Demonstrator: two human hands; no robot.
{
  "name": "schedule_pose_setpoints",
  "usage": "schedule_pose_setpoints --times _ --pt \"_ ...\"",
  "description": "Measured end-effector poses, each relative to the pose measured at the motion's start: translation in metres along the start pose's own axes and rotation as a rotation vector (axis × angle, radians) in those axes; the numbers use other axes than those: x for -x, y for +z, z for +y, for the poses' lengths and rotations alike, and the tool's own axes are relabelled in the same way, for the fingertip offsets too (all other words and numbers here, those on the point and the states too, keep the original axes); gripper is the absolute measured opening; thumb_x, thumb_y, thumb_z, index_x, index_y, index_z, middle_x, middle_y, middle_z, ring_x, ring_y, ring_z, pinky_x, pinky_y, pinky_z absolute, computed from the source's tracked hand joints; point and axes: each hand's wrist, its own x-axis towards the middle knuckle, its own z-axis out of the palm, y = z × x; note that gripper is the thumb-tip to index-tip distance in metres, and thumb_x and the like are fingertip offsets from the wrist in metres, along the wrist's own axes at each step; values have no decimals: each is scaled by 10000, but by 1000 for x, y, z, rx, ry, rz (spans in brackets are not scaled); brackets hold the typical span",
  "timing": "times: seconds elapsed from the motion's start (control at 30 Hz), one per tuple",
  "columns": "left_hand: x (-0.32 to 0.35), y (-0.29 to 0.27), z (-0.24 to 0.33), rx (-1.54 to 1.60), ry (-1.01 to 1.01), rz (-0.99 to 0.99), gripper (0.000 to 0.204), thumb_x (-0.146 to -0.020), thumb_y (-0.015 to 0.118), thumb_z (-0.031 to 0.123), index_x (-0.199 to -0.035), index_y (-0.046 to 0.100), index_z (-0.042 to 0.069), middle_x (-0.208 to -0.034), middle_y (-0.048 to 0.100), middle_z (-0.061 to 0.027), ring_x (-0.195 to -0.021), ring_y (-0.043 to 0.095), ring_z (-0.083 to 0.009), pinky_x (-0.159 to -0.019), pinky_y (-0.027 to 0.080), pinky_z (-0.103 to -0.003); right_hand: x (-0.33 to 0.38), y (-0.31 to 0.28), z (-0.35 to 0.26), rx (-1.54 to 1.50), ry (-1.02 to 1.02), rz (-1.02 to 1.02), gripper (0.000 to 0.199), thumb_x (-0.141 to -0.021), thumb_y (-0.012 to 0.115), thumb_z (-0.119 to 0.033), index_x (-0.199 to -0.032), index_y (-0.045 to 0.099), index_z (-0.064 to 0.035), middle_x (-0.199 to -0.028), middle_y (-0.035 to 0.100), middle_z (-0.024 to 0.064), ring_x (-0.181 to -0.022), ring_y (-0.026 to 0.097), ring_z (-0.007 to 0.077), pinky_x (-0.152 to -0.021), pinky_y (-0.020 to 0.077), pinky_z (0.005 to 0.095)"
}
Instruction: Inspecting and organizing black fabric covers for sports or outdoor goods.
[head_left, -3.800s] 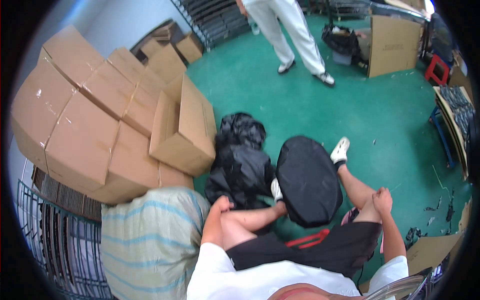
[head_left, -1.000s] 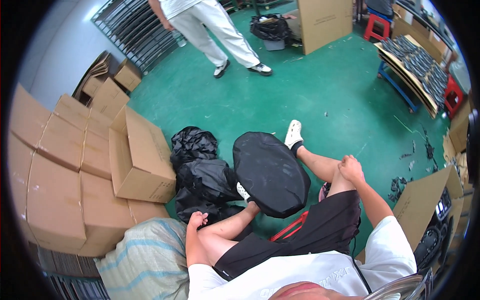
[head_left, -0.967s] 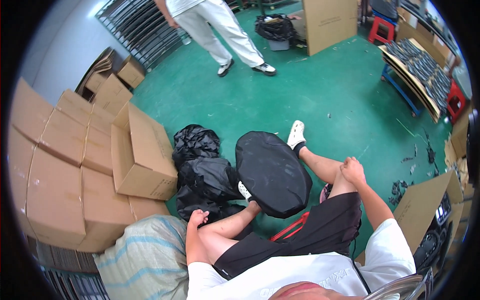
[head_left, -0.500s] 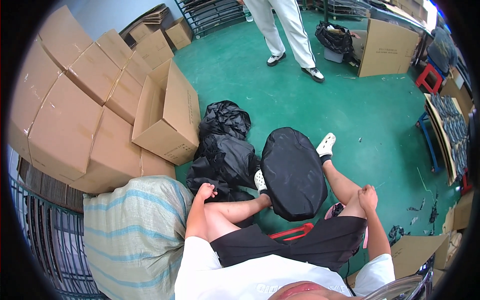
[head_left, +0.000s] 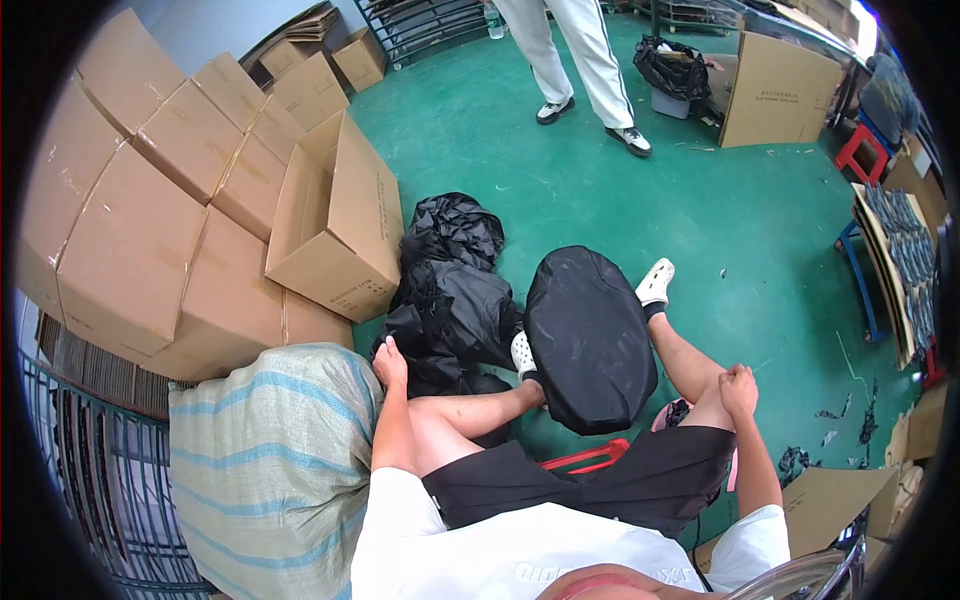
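My left hand (head_left: pixel 390 364) is held beside the striped woven sack (head_left: pixel 275 450), by the edge of the black plastic bags (head_left: pixel 455 310). Its fingers look stretched out and nothing shows in them. My right hand (head_left: pixel 738 390) rests on my right knee, fingers curled in, with no object visible in it. Between my lower legs stands a large oval bundle (head_left: pixel 590 340) with a smooth black cover, touched by neither hand. Part of a red plastic stool (head_left: pixel 590 457) shows beneath me.
An open cardboard box (head_left: pixel 345 230) stands beside stacked closed cartons (head_left: pixel 130 245) at left. Ahead, a person in white trousers (head_left: pixel 590 60) stands on the green floor (head_left: pixel 440 120). At right are a blue-legged rack (head_left: pixel 890 280), a cardboard panel (head_left: pixel 785 90) and a black-lined bin (head_left: pixel 670 75).
My left hand has moved left and up from above my left leg toward the woven sack, and its curled fingers have straightened. My right hand stays on the knee.
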Motion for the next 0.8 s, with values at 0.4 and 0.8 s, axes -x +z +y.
schedule_pose_setpoints --times 0.4,0.8 --pt "14 40 -5 -54 -96 -1187 452 -903 626 133 -1288 509 -73 -796 684 -124 -651 649 -201 -595 514 -353 -8 9 2 9 -15 8 286 -814 575 -278 -950 633 -33 -1012 612 176 -973 602 365 -857 484 451" --pt "9 58 -29 -127 429 -793 483 -982 457 401 -863 692 -4 -800 672 -232 -693 663 -341 -693 530 -444 7 4 17 53 11 -11 254 -827 577 -238 -957 646 -32 -1023 615 193 -1006 601 377 -882 486 467"
